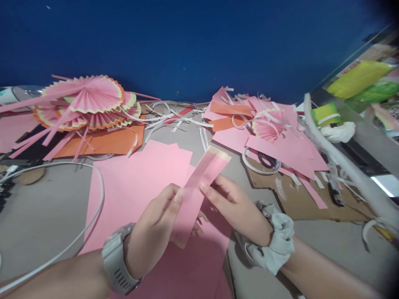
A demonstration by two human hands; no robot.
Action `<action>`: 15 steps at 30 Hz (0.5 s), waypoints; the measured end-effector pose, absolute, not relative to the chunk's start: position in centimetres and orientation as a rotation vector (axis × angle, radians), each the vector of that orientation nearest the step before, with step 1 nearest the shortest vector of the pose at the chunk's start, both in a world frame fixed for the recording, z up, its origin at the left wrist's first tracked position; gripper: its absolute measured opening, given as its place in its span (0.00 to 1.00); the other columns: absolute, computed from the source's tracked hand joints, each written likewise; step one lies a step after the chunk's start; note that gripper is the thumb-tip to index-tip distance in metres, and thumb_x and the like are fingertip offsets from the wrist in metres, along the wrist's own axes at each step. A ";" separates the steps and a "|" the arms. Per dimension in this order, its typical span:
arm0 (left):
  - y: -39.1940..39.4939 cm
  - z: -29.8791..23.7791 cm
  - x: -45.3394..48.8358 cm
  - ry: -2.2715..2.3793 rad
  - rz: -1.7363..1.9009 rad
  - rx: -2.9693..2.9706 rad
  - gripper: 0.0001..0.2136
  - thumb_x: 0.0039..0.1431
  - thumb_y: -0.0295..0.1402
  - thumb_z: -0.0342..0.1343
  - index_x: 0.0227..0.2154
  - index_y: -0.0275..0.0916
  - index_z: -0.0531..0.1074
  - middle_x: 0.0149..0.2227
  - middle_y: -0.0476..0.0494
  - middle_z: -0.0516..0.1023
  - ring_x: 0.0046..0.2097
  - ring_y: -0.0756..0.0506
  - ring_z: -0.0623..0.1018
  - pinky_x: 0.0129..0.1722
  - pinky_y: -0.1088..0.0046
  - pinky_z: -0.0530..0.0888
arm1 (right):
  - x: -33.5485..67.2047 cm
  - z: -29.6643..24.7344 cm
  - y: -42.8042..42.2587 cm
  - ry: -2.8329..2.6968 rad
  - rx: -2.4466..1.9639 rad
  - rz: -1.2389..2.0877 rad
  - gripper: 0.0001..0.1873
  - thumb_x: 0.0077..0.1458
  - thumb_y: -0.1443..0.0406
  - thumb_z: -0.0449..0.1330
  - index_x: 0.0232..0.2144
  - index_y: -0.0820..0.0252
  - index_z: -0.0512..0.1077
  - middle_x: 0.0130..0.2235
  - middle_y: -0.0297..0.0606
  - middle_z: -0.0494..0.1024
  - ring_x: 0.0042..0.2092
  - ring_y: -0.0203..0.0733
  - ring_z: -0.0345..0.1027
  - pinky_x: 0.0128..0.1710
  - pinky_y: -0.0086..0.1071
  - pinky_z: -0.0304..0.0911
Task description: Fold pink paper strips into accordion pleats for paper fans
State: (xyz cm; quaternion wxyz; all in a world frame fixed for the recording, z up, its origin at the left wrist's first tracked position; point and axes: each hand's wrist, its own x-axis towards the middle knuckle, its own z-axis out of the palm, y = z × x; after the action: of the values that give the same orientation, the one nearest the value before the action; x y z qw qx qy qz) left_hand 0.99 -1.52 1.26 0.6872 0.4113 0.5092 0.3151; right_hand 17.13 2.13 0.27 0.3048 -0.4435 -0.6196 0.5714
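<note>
A folded strip of pink paper (pixel 195 197) with pale yellow ends is held slanting between my two hands. My left hand (pixel 157 222) pinches its left edge, thumb on top and the other fingers mostly behind it. From the other side, my right hand (pixel 232 203) grips the strip's right edge with thumb and fingers. Beneath both hands lie large overlapping pink sheets (pixel 131 182). At the left back, pleated pink paper fans (pixel 93 95) with orange and yellow rims are piled up.
White curled strips (pixel 171 116) lie along the blue wall (pixel 187 45). Pink scraps and an orange piece (pixel 230 109) are heaped at right, beside a tape roll (pixel 260 162) on cardboard (pixel 299 207). A white cable (pixel 101 195) loops at left; a pale rail (pixel 339 166) runs down the right.
</note>
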 end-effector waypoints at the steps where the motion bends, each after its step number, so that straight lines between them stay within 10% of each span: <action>1: -1.6 1.2 1.0 1.147 0.692 0.928 0.15 0.62 0.44 0.39 0.33 0.39 0.63 0.27 0.46 0.76 0.25 0.49 0.75 0.20 0.77 0.71 | 17.1 0.3 2.1 -1.647 -1.186 1.493 0.08 0.59 0.61 0.50 0.35 0.59 0.65 0.30 0.30 0.68 0.26 0.29 0.59 0.25 0.23 0.58; 5: -1.9 0.1 0.9 1.241 0.777 1.081 0.11 0.63 0.40 0.39 0.43 0.42 0.61 0.32 0.47 0.77 0.23 0.51 0.74 0.22 0.75 0.73 | 17.1 0.2 1.9 -1.738 -1.257 1.358 0.08 0.58 0.62 0.51 0.29 0.60 0.63 0.25 0.28 0.62 0.25 0.29 0.55 0.25 0.23 0.56; 9: -2.0 -0.5 0.6 1.351 0.965 1.549 0.12 0.62 0.30 0.43 0.48 0.47 0.60 0.48 0.47 0.69 0.45 0.48 0.73 0.44 0.70 0.72 | 16.8 0.1 1.7 -1.780 -1.301 1.294 0.11 0.58 0.63 0.50 0.25 0.60 0.60 0.23 0.27 0.56 0.25 0.29 0.52 0.25 0.24 0.54; 15: -2.1 0.6 0.3 1.266 0.918 1.673 0.19 0.54 0.33 0.56 0.49 0.44 0.63 0.46 0.45 0.69 0.48 0.42 0.71 0.49 0.65 0.69 | 16.7 0.3 1.5 -1.704 -1.034 1.594 0.09 0.58 0.61 0.50 0.40 0.58 0.64 0.35 0.33 0.67 0.36 0.34 0.62 0.39 0.29 0.61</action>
State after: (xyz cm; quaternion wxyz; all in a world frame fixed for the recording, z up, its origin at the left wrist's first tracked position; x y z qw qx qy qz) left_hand 0.34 -2.12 0.57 0.4129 0.6654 0.5034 0.3652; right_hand 16.71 1.51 0.30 0.2906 -0.3877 -0.6388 0.5977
